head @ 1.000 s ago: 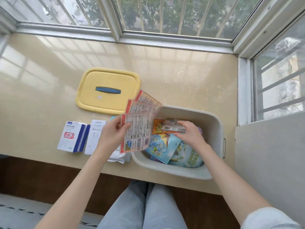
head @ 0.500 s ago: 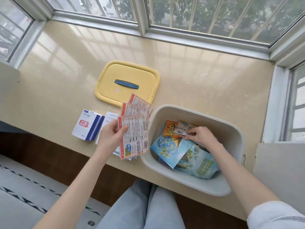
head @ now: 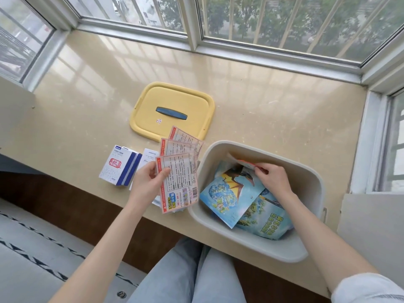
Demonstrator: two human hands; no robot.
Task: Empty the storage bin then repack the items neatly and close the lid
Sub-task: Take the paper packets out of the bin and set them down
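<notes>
Head view shows emptying roughly halfway: left hand (head: 145,184) fingers (head: 163,172) grip three fanned packets (head: 179,182), right hand (head: 273,180) pinches seemingly a red-edged sachet (head: 244,163) inside the bin (head: 258,252), blue bags (head: 231,193) unremoved, lid (head: 172,101) off.

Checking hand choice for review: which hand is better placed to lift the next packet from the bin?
Right. The right hand is inside the bin, pinching an orange-edged packet; the left hand holds three fanned packets outside it.
</notes>
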